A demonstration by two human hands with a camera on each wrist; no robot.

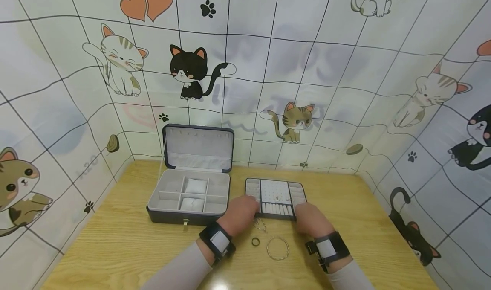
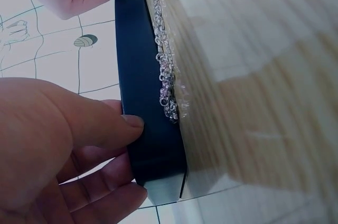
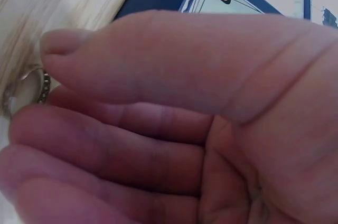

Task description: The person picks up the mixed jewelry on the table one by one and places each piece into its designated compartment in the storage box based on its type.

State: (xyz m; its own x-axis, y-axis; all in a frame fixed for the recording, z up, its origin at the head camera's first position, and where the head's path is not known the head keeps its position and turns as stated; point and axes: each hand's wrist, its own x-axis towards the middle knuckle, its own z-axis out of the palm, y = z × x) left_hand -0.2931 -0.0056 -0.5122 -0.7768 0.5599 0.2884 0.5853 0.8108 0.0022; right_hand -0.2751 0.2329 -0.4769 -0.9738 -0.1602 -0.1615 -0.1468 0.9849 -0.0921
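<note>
A jewelry tray [image 1: 275, 190] with pale compartments, ring rolls and a dark outer wall lies on the table. My left hand [image 1: 242, 213] grips its front left corner; in the left wrist view the thumb [image 2: 119, 126] presses the dark wall [image 2: 150, 145]. At the tray's front right corner is my right hand [image 1: 313, 220]. Its thumb and fingers [image 3: 105, 142] are loosely bent, with nothing visible between them. A silver chain bracelet [image 1: 260, 225] lies along the tray's front, near a dark ring [image 1: 255, 242] and a thin bangle [image 1: 278, 248].
An open jewelry box [image 1: 166, 216] stands left of the tray, its lid [image 1: 199, 149] raised. Small white cushions [image 1: 195, 186] sit in its middle compartments. Cat-patterned cloth walls [image 1: 245, 89] enclose the wooden table [image 1: 115, 239] at the back and sides.
</note>
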